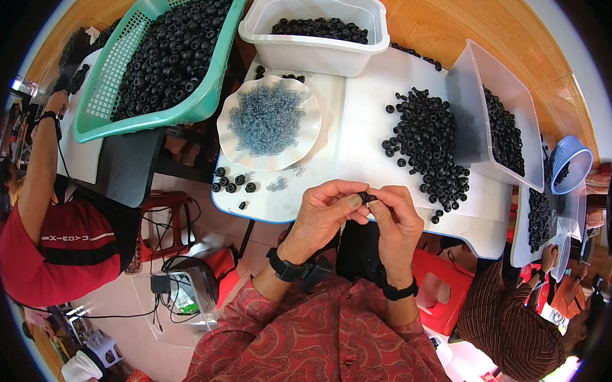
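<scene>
My left hand and my right hand meet over the near edge of the white table. Between their fingertips they pinch a small round black part; the fingers cover much of it. Ahead and to the left sits a scalloped white plate heaped with tiny translucent blue-grey rings. Several black parts with hollow centres lie near the table's left corner, beside a few loose rings. To the right spreads a pile of similar black parts.
A green basket full of black parts stands far left. At the back is a white tub, at the right a tilted translucent bin, both holding black parts. People work on either side. A red stool is below right.
</scene>
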`<state>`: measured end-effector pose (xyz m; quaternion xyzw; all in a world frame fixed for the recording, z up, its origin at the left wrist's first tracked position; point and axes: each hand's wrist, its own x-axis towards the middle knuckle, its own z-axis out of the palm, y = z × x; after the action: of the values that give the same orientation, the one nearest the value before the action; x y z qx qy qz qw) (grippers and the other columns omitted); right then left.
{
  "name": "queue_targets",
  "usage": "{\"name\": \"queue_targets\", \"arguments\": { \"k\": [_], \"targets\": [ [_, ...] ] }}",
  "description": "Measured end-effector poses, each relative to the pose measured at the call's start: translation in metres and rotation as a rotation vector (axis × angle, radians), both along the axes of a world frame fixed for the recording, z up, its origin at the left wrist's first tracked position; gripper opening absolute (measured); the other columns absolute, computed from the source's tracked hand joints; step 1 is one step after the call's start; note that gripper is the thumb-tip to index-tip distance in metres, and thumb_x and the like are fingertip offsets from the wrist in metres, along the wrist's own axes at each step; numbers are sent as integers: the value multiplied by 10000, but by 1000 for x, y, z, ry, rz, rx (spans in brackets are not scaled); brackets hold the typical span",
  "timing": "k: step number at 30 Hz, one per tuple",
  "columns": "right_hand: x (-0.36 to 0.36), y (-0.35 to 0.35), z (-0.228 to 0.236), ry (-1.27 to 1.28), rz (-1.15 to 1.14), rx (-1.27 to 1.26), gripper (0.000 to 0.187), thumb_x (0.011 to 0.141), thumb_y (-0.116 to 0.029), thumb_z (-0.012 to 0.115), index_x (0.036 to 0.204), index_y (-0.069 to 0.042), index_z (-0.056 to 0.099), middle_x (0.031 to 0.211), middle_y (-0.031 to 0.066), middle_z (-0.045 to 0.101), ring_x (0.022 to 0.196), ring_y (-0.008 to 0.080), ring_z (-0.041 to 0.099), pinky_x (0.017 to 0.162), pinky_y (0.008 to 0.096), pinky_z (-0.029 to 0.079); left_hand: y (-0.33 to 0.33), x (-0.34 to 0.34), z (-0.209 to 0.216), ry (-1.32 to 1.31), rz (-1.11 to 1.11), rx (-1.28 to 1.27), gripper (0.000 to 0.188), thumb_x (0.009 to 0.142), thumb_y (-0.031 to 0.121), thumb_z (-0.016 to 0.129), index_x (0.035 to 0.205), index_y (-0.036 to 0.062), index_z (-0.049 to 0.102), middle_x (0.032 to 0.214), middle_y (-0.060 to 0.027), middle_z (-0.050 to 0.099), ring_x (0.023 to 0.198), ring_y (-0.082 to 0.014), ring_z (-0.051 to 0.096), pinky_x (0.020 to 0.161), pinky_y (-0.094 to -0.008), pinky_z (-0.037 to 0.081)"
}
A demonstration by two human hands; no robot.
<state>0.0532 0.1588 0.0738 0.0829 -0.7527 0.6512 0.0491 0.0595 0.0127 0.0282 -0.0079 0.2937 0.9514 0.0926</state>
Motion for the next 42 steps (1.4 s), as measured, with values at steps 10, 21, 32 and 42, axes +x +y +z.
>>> {"name": "queue_targets", "arguments": {
  "k": [10, 21, 32, 42],
  "targets": [
    [3, -4, 7, 94, -49, 158, 163, 887, 9, 693, 1047, -12, 710, 977, 66, 602, 817, 128, 590, 691, 231, 475, 2, 3, 2, 29, 69, -70, 219, 956, -23, 600, 1170, -60, 628, 1002, -144, 701, 789, -180, 708, 752, -282, 613],
    [1, -5, -1, 133, -41, 174, 176, 865, 11, 716, 1040, -7, 711, 957, 77, 623, 798, 141, 611, 686, 242, 490, -4, 3, 5, 76, 96, -193, 193, 950, -22, 614, 1137, -56, 646, 982, -132, 710, 778, -165, 704, 723, -272, 604],
    [-2, 1, 2, 88, 42, 162, 197, 857, 32, 715, 1050, -4, 730, 929, 89, 669, 791, 137, 653, 693, 241, 520, -8, 2, -2, 58, 63, -209, 181, 951, -3, 626, 1122, -55, 652, 930, -133, 717, 746, -164, 706, 708, -273, 602],
    [-1, -1, 6, 163, 25, 229, 180, 860, 30, 717, 1034, -11, 732, 909, 94, 691, 768, 142, 663, 674, 245, 525, -9, 5, -4, 43, 66, -213, 188, 944, 5, 640, 1123, -54, 656, 908, -126, 717, 736, -167, 709, 698, -272, 601]
  ]
}}
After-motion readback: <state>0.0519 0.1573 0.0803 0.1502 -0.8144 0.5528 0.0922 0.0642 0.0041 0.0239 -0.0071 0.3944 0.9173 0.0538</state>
